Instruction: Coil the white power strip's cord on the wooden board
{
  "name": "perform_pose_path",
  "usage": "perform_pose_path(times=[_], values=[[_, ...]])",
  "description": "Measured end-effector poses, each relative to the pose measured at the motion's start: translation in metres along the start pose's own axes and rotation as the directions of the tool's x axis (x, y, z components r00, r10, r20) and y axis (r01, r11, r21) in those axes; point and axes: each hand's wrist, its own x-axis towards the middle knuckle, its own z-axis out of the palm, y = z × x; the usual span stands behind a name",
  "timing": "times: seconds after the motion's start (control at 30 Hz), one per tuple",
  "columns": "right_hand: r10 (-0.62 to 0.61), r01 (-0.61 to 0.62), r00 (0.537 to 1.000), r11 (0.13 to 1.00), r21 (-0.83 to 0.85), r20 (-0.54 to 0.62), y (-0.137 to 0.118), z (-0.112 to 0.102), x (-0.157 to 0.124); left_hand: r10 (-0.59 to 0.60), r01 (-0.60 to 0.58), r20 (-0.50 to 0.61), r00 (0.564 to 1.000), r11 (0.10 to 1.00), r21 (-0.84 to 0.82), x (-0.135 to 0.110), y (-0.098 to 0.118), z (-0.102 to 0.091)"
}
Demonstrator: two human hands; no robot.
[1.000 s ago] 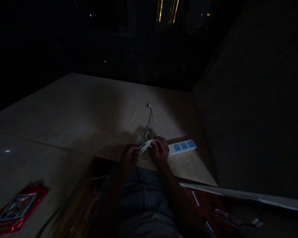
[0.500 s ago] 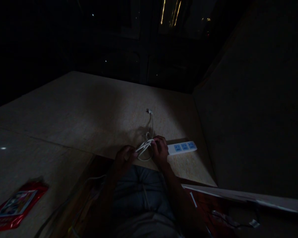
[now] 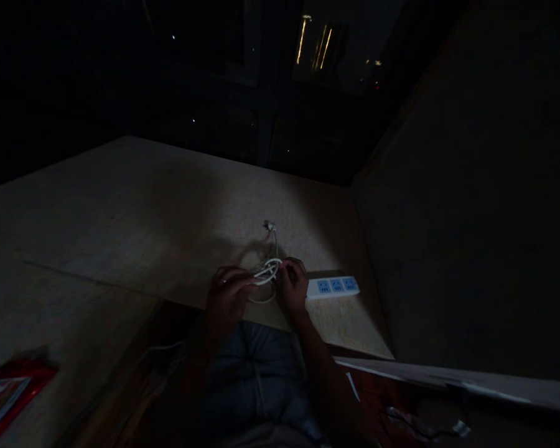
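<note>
Between my two hands is a loosely coiled white power cord (image 3: 267, 271). My left hand (image 3: 228, 289) pinches the coil at its left side, fingers closed on the loops. My right hand (image 3: 293, 283) grips the other side of the same coil. From the coil the cord runs up to a plug (image 3: 269, 226), which lies on the pale stone ledge (image 3: 191, 211). Just right of my right hand sits a white power strip (image 3: 332, 287) with several blue sockets, its left end partly behind that hand.
The room is very dark. A red packet (image 3: 16, 392) lies on the ledge at the lower left. Windows stand behind the ledge, and a dark wall (image 3: 448, 236) rises on the right. Below the ledge edge at the lower right are thin cables (image 3: 415, 426).
The view has shifted slightly, so the scene sits further left and a little lower. My left hand has turned and moved over the coil's left side; the loops have bunched closer together.
</note>
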Motion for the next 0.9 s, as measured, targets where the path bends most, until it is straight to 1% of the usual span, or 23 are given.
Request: perform_pose_path(times=[0.1, 0.17, 0.2, 0.27, 0.33, 0.4, 0.43, 0.5, 0.53, 0.6, 0.63, 0.67, 0.7, 0.77, 0.8, 0.83, 0.9], values=[[0.058, -0.057, 0.998, 0.998, 0.036, -0.012, 0.007, 0.004, 0.008, -0.092, 0.086, -0.033, 0.995, 0.985, -0.152, -0.021, -0.010, -0.024], [0.066, -0.066, 0.998, 0.997, 0.026, 0.007, 0.009, 0.006, 0.010, -0.171, 0.169, 0.005, 0.985, 0.970, -0.175, -0.034, -0.016, -0.039], [0.062, -0.062, 0.998, 0.998, 0.011, 0.018, 0.009, 0.007, 0.011, -0.204, 0.206, 0.029, 0.979, 0.966, -0.158, -0.039, -0.019, -0.044], [0.050, -0.050, 0.998, 0.998, -0.030, 0.028, 0.009, 0.009, 0.010, -0.244, 0.247, 0.046, 0.969, 0.967, -0.065, -0.043, -0.021, -0.050], [0.039, -0.038, 0.999, 0.997, -0.064, 0.018, 0.008, 0.010, 0.009, -0.218, 0.218, -0.003, 0.976, 0.972, 0.084, -0.040, -0.014, -0.049], [0.026, -0.025, 1.000, 0.996, -0.082, 0.003, 0.008, 0.010, 0.007, -0.137, 0.145, -0.049, 0.989, 0.961, 0.235, -0.030, 0.001, -0.043], [0.017, -0.017, 1.000, 0.996, -0.084, -0.002, 0.009, 0.010, 0.007, -0.090, 0.102, -0.054, 0.994, 0.952, 0.287, -0.025, 0.012, -0.038], [0.000, -0.001, 1.000, 0.997, -0.080, -0.002, 0.009, 0.009, 0.005, -0.024, 0.029, -0.019, 1.000, 0.950, 0.310, -0.013, 0.037, -0.025], [-0.008, 0.008, 1.000, 0.997, -0.076, 0.002, 0.009, 0.009, 0.005, -0.015, 0.010, 0.015, 1.000, 0.951, 0.310, -0.007, 0.050, -0.017], [-0.026, 0.026, 1.000, 0.997, -0.066, 0.006, 0.008, 0.008, 0.004, -0.092, 0.041, 0.138, 0.986, 0.942, 0.334, 0.004, 0.069, 0.001], [-0.034, 0.035, 0.999, 0.998, -0.060, 0.001, 0.007, 0.008, 0.004, -0.166, 0.085, 0.189, 0.968, 0.923, 0.375, 0.009, 0.075, 0.010], [-0.042, 0.042, 0.999, 0.998, -0.056, -0.003, 0.006, 0.008, 0.003, -0.269, 0.149, 0.230, 0.935, 0.888, 0.435, 0.015, 0.077, 0.019], [-0.048, 0.047, 0.999, 0.998, -0.052, -0.010, 0.005, 0.008, 0.003, -0.361, 0.197, 0.268, 0.893, 0.849, 0.490, 0.020, 0.078, 0.027], [-0.050, 0.049, 0.999, 0.998, -0.046, -0.018, 0.003, 0.007, 0.004, -0.467, 0.231, 0.331, 0.820, 0.800, 0.554, 0.029, 0.073, 0.040], [-0.046, 0.045, 0.999, 0.998, -0.042, -0.022, 0.003, 0.007, 0.004, -0.482, 0.230, 0.351, 0.803, 0.793, 0.564, 0.031, 0.069, 0.044], [-0.038, 0.037, 0.999, 0.999, -0.037, -0.028, 0.003, 0.007, 0.004, -0.477, 0.220, 0.365, 0.800, 0.799, 0.560, 0.032, 0.065, 0.046], [-0.017, 0.016, 0.999, 1.000, -0.021, -0.048, 0.003, 0.008, 0.005, -0.440, 0.194, 0.387, 0.810, 0.824, 0.532, 0.029, 0.058, 0.042]])
